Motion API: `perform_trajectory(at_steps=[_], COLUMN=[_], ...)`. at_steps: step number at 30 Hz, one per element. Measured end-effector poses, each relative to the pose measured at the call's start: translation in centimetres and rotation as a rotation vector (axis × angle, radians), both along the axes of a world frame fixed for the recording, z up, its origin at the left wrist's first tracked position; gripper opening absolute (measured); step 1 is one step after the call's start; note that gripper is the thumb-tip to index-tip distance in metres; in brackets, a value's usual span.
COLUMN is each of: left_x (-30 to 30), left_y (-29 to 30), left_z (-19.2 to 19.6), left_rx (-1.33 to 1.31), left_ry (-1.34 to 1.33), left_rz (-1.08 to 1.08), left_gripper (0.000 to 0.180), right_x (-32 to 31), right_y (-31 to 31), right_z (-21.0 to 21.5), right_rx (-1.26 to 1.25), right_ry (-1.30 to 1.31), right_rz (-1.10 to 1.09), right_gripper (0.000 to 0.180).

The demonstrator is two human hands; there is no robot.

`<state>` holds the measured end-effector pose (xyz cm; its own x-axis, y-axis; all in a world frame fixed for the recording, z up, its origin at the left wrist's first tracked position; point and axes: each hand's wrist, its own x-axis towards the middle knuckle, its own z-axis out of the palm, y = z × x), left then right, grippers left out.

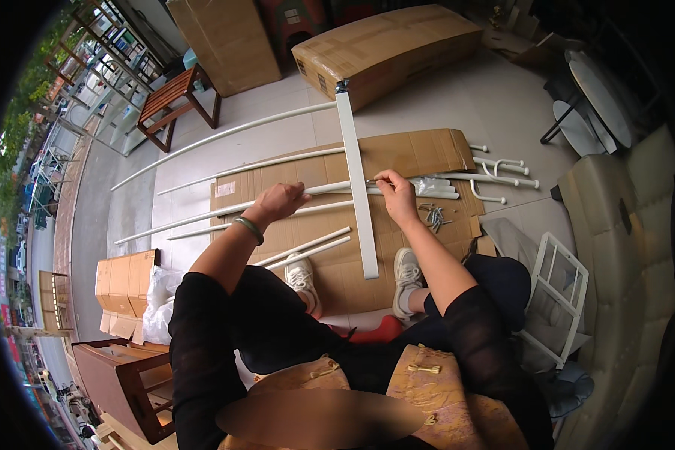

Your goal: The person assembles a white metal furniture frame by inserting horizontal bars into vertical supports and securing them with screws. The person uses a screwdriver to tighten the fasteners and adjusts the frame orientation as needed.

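Note:
My left hand (280,202) is closed round a long white tube (202,222) that meets a flat white crossbar (357,165). On the other side of the bar, the fingers of my right hand (397,196) pinch at the bar's edge, in line with that tube. A small piece shows at their tips, too small to name. Other white tubes (255,166) run left from the bar. The bar's far end has a dark cap or wrap (343,87). A heap of metal screws (436,217) lies right of the bar, below plastic-wrapped tubes (439,189).
Flattened cardboard (416,150) lies under the parts. White tubes with bent, knobbed ends (502,180) stick out at the right. Two short tubes (315,245) lie near my left shoe. A large carton (390,49), a wooden stool (176,94), a sofa (622,247) and a white frame (559,296) stand around.

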<state>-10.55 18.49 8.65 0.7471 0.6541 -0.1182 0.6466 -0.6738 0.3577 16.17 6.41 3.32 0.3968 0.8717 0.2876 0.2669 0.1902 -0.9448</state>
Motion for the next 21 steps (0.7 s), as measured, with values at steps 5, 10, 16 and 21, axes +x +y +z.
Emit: perform_trajectory(at_steps=[5,10,16,21], left_x=[0.0,0.0,-0.1,-0.2], left_y=[0.1,0.0,0.2,0.4], left_z=[0.2,0.3,0.0,-0.3], left_rx=[-0.027,-0.029,-0.008,0.008], left_ry=[-0.003,-0.003,0.002,0.016], left_rz=[-0.003,-0.004,-0.02,-0.028], left_gripper=[0.031,0.031,0.033,0.033], right_x=[-0.6,-0.6,-0.3,-0.4], right_y=[-0.4,0.3,0.6,0.0], right_z=[-0.5,-1.9,-1.6,-0.6], right_rx=[-0.103,-0.072,-0.045,-0.036], right_ry=[0.011,0.065,0.074,-0.005], right_rz=[0.015,-0.077,-0.005,-0.02], right_gripper=[0.006,0.004,0.004,0.005])
